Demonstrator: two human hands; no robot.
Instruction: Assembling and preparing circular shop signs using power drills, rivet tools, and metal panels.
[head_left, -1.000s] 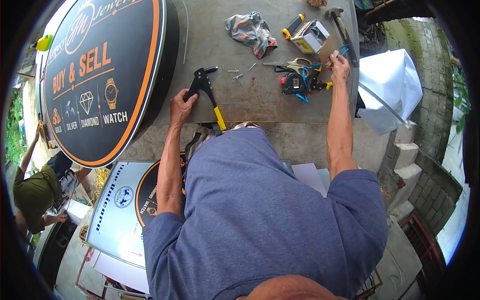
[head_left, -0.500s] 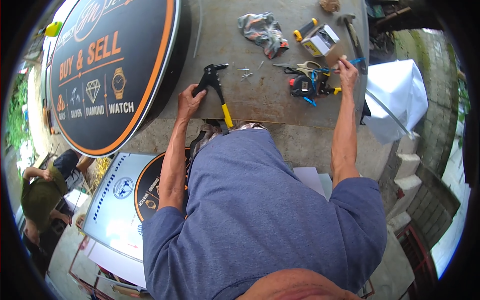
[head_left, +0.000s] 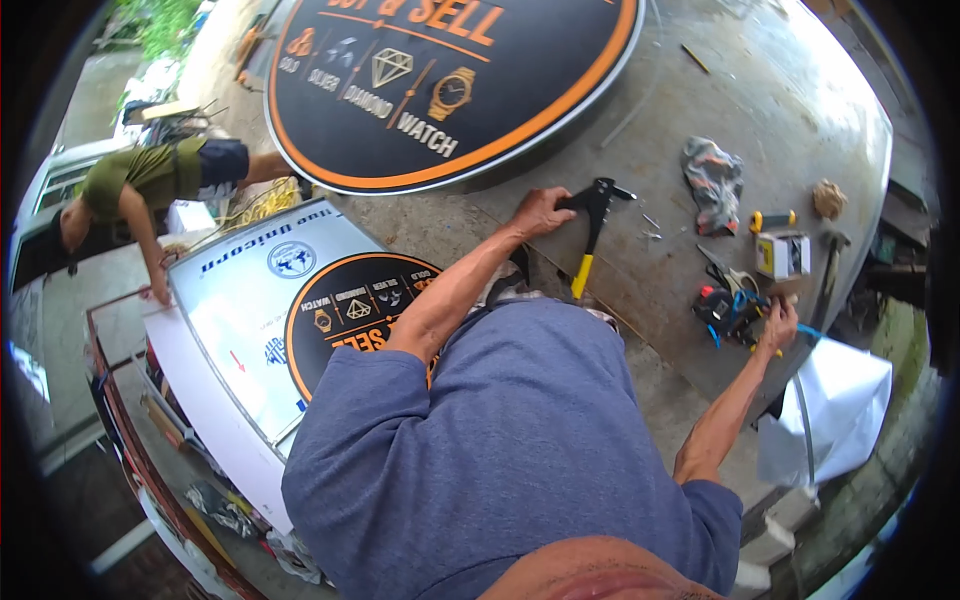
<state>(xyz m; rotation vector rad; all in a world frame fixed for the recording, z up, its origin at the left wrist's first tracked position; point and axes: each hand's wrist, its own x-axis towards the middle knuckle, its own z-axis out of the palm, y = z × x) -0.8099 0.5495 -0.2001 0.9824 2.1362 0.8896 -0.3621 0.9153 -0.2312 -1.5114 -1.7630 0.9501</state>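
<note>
My left hand (head_left: 540,212) is closed on one black handle of a hand riveter (head_left: 596,222), whose other arm ends in a yellow grip pointing toward me. A few small rivets (head_left: 651,228) lie on the metal table beside its head. At the right, the fingers of my right hand (head_left: 778,326) pinch the brown cardboard flap (head_left: 783,291) of a small yellow and white box (head_left: 783,254). Scissors (head_left: 738,280) and a black tape measure (head_left: 713,303) with blue parts lie just left of that hand.
A large round black and orange sign (head_left: 480,140) covers the table's far left. A crumpled rag (head_left: 713,185), a yellow-handled cutter (head_left: 774,220) and a hammer (head_left: 830,270) lie at the right. White sheeting (head_left: 840,410) hangs off the right edge. Another person (head_left: 150,185) stands beside a sign panel (head_left: 240,290) at left.
The view has turned, so the table sits further right and more of the left side shows. Both hands keep their places on the riveter and box flap. The other person now reaches to the panel's edge.
</note>
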